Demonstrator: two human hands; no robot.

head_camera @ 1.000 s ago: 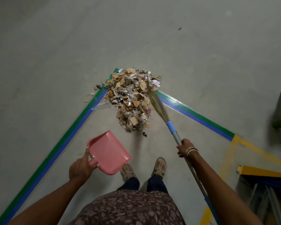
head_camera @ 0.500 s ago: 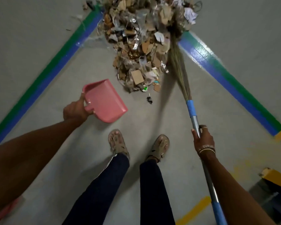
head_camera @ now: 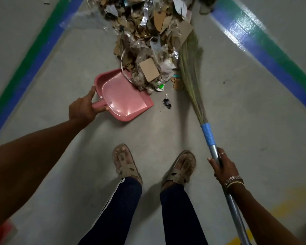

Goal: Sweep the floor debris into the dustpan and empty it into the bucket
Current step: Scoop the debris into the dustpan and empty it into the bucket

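My left hand [head_camera: 83, 109] grips the handle of the glossy pink dustpan [head_camera: 121, 98] left of centre. The pan's upper-right edge meets the debris pile [head_camera: 148, 32], a heap of torn cardboard, silver foil strips and crumpled clear plastic that runs off the top of the frame. My right hand [head_camera: 223, 167], at lower right, is curled round the grey metal shaft of the broom [head_camera: 208, 134], whose greenish bristles lie against the pile's right side. I see a dull grey concrete floor [head_camera: 237, 112] with green-and-blue tape stripes [head_camera: 34, 59] at upper left and upper right.
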